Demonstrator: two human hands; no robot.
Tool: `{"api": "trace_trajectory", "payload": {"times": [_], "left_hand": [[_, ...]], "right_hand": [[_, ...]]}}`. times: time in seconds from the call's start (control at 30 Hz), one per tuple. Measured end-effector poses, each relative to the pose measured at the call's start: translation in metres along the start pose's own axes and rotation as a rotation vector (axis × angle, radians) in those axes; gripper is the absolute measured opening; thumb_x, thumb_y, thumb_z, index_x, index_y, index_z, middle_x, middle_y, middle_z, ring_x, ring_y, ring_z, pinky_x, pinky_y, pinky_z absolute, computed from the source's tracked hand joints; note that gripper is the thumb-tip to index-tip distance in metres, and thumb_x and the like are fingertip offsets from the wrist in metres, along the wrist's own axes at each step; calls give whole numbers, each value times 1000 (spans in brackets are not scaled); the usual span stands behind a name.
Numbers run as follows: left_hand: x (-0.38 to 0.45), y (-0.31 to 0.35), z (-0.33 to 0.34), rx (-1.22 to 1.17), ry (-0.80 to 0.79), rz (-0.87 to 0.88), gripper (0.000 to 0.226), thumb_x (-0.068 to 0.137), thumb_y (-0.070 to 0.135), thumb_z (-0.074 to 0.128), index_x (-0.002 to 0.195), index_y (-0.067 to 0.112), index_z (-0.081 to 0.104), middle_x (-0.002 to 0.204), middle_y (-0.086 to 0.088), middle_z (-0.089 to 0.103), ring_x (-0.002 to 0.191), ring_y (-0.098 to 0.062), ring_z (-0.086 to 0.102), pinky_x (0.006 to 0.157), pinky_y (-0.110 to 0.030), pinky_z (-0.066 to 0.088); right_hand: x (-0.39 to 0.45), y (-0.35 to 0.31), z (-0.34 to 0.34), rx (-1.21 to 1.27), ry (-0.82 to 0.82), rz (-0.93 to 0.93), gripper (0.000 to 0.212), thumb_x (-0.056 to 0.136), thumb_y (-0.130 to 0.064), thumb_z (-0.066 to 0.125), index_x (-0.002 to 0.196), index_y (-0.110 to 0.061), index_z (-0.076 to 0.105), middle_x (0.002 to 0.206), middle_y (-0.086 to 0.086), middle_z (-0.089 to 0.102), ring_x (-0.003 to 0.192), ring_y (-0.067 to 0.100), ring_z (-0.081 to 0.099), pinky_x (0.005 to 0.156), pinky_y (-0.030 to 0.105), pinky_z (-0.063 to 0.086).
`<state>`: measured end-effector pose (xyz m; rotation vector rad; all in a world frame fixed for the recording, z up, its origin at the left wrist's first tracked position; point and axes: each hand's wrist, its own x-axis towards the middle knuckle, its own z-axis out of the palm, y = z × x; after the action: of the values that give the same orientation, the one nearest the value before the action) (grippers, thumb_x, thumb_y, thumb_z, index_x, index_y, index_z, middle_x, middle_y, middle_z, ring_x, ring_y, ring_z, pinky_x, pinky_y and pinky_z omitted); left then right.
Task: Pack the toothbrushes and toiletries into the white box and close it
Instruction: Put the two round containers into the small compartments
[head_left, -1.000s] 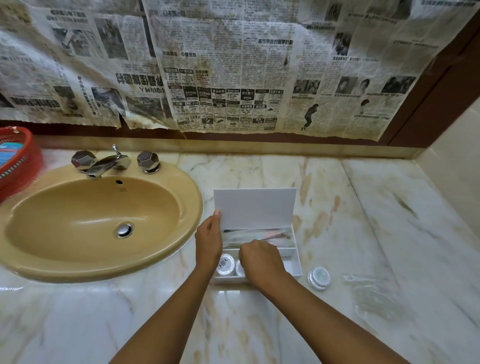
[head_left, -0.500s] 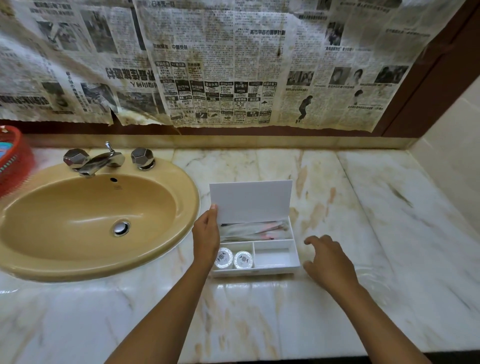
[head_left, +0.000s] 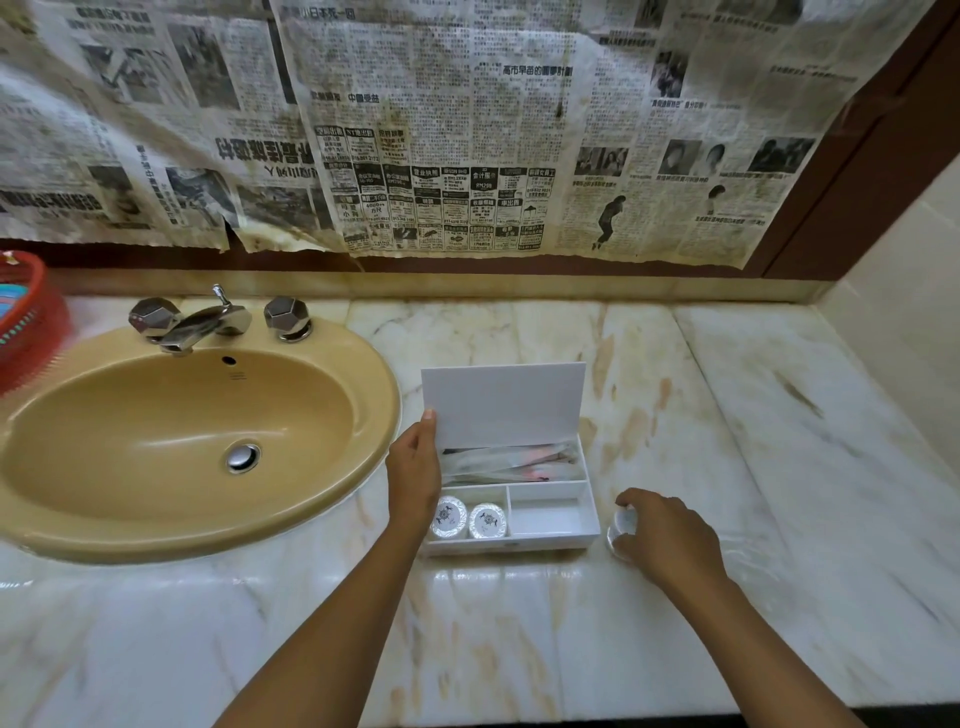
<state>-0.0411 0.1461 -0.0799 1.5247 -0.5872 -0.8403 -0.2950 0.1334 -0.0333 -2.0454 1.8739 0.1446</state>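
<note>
My left hand (head_left: 414, 475) pinches the raised lid's (head_left: 503, 402) nine o'clock edge on the white box (head_left: 550, 540). At the box's three o'clock, my right hand (head_left: 667, 535) curls its fingers around a round toiletry (head_left: 618, 527) on the marble counter (head_left: 779, 441).

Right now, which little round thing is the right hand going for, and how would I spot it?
Find the yellow sink; right of it on the marble counter stands an open white box. Just past the box's right wall, under the right hand, sits a small round wrapped toiletry. Unlike the two similar rounds in the box's front-left compartment, it lies outside on the counter.
</note>
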Motion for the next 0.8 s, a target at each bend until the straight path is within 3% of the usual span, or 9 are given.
{"api": "trace_trajectory", "payload": {"times": [0.13, 0.27, 0.47, 0.63, 0.8], "left_hand": [[1, -2, 0, -5, -2, -2, 32, 103, 38, 46, 89, 26, 72, 91, 8, 75, 90, -8, 69, 77, -22, 50], [3, -4, 0, -1, 3, -3, 32, 103, 37, 47, 85, 28, 72, 88, 10, 76, 89, -10, 69, 80, -25, 52], [3, -5, -1, 32, 14, 7, 37, 103, 39, 45, 85, 19, 71, 87, 0, 74, 82, -13, 66, 78, -30, 52], [4, -5, -1, 40, 22, 5, 40, 103, 40, 45, 87, 15, 71, 89, -6, 74, 84, -19, 67, 77, -32, 52], [7, -12, -3, 55, 18, 4, 47, 100, 48, 45, 86, 10, 69, 89, -12, 72, 89, -31, 67, 83, -46, 54]], "right_hand": [[-5, -22, -18, 89, 132, -59, 45, 87, -41, 63, 125, -26, 47, 120, -1, 64, 103, 23, 62, 80, 27, 46], [-16, -60, -27, 184, 229, -266, 34, 83, -45, 65, 104, -25, 47, 106, -6, 65, 93, 24, 62, 71, 29, 45], [-21, -108, 2, 120, 66, -507, 30, 84, -46, 62, 101, -25, 48, 101, -3, 63, 94, 22, 59, 69, 30, 36], [-14, -114, 22, 50, 2, -520, 29, 86, -44, 59, 105, -22, 56, 108, -2, 64, 100, 23, 60, 77, 32, 42], [-6, -108, 30, 37, -37, -513, 25, 91, -39, 54, 97, -17, 64, 107, -1, 62, 100, 25, 60, 78, 33, 43]]}}
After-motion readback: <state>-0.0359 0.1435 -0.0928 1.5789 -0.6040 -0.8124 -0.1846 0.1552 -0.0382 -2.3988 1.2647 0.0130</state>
